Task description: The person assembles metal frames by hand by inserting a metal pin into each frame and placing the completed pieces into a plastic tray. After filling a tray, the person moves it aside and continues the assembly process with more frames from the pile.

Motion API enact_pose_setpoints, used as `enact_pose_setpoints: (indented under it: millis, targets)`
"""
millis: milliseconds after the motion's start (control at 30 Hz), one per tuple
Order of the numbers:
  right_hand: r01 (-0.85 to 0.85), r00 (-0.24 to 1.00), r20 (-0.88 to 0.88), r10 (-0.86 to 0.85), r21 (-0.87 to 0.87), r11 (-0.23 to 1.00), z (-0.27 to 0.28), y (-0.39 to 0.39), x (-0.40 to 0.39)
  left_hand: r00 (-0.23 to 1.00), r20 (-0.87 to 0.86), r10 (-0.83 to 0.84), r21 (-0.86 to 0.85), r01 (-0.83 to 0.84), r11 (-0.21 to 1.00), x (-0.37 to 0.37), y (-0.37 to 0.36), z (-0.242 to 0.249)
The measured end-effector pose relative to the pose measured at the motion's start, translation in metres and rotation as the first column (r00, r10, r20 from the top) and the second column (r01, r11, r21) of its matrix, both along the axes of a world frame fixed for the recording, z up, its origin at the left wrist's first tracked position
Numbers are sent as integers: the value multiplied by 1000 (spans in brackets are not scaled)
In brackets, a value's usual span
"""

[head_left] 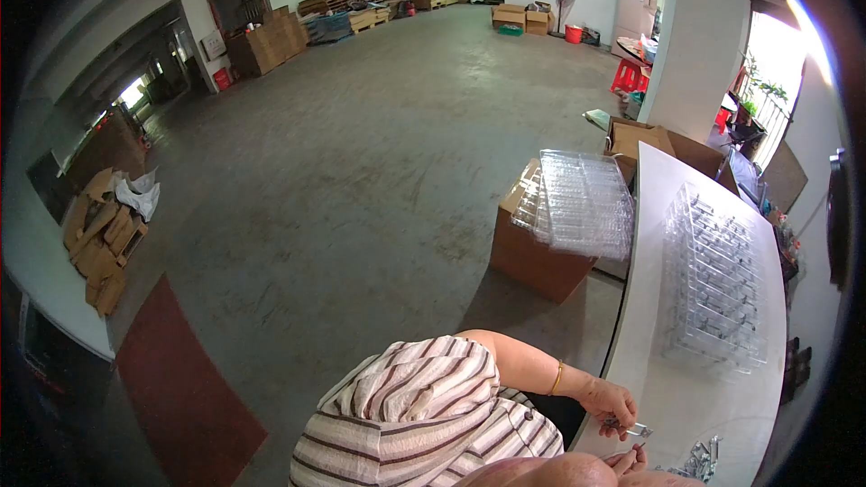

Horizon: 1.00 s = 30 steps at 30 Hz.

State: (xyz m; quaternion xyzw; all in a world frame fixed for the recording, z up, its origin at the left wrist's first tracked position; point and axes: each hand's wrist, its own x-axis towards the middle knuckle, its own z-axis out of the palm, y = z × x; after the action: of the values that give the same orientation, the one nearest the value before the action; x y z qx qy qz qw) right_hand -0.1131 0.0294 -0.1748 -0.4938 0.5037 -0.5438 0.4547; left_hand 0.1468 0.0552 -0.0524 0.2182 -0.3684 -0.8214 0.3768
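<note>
My left hand [610,404], with a gold bracelet at the wrist, is closed around small shiny metal pieces [640,430]. One piece sticks out past the fingertips over the white table. Just below it, my right hand [626,461] has its fingers pinched together close to the left fingertips. What it holds is too small to make out. Beside my right hand lies a loose pile of small metal parts [699,461]. Farther up the table, a stack of clear plastic trays [717,280] has metal parts in rows.
The white table [654,307] runs along the right. More clear trays [586,203] rest on a cardboard box [537,257] at its left edge. Flattened cardboard [108,239] lies at far left. Pallets and boxes [361,4], a fan [566,2] and red stools [629,77] stand farther off.
</note>
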Motion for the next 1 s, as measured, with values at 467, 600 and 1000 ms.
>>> enact_pose_setpoints:
  millis: [467, 600, 1000]
  targets:
    - [-51, 998, 24, 52, -38, 998, 43, 35, 12, 997, 62, -50, -2, 51, 999, 1, 3, 11]
    - [-45, 999, 0, 45, -72, 996, 97, 71, 42, 988, 106, -108, -2, 109, 994, 0, 2, 19]
    - [58, 997, 37, -61, 78, 995, 131, 113, 52, 951, 271, 150, -688, 82, 721, -13, 3, 11]
